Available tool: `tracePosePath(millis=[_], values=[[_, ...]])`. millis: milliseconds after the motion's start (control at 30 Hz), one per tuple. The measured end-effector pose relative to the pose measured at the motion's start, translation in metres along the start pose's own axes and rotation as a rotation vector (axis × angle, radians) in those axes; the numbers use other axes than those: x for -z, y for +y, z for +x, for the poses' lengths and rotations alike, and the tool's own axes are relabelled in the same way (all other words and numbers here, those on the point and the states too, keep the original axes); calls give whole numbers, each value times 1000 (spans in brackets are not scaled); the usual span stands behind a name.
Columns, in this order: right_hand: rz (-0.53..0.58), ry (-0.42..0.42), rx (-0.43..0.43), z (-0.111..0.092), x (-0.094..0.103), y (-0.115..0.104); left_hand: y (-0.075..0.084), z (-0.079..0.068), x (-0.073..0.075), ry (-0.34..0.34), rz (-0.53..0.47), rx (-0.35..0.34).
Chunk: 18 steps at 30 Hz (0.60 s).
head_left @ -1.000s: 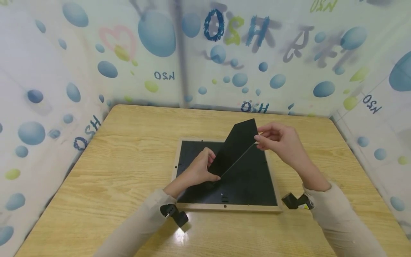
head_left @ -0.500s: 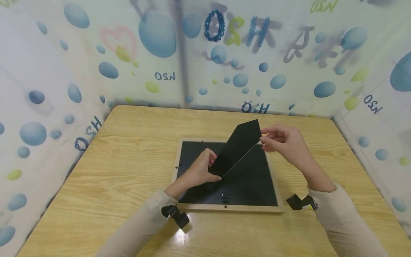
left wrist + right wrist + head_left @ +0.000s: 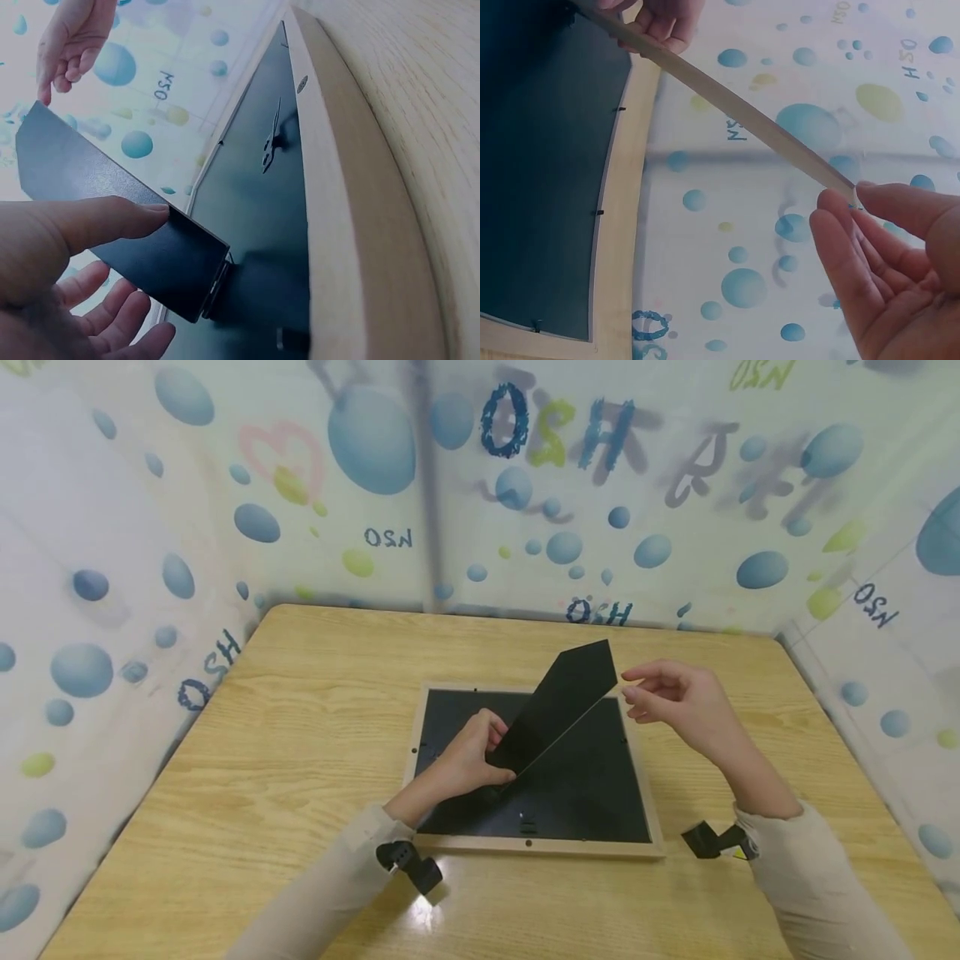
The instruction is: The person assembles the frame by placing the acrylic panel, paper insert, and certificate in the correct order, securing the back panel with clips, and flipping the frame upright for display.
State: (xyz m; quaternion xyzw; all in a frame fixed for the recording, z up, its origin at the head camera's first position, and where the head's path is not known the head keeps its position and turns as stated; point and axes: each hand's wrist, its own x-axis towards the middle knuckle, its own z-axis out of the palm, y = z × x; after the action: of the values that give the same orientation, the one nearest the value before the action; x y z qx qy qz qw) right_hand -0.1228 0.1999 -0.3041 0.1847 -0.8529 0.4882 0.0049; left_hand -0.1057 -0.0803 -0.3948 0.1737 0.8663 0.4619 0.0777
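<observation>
A picture frame point(image 3: 543, 845) with a pale wood rim lies back side up on the table, its black backing board point(image 3: 592, 777) showing. From the board rises a black easel stand point(image 3: 558, 702), tilted up to the right and hinged at its lower end, as the left wrist view shows. My left hand point(image 3: 468, 760) grips the stand low down, thumb on one face and fingers behind. My right hand point(image 3: 686, 702) is at the stand's raised end, thumb and forefinger slightly parted; in the head view a narrow gap separates the fingertips from it. In the right wrist view the stand appears edge-on.
The frame rests on a wooden table point(image 3: 315, 693). Small dark tabs point(image 3: 600, 212) line the inner edge of the rim. Behind the table hangs a white curtain point(image 3: 480, 510) printed with blue and green dots. Each wrist carries a black camera point(image 3: 420, 870).
My right hand has drawn to the right and slightly down, and its fingertips have come off the stand's raised end. The stand has leaned a little further right. My left hand stays nearly in place.
</observation>
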Motion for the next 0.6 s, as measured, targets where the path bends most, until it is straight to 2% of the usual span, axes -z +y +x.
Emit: tracePosePath(millis=[333, 600], values=[[-3, -9, -22, -2, 3, 6, -3, -3, 3, -20, -19, 14], [-11, -37, -45, -11, 5, 16, -6, -13, 9, -31, -5, 11]])
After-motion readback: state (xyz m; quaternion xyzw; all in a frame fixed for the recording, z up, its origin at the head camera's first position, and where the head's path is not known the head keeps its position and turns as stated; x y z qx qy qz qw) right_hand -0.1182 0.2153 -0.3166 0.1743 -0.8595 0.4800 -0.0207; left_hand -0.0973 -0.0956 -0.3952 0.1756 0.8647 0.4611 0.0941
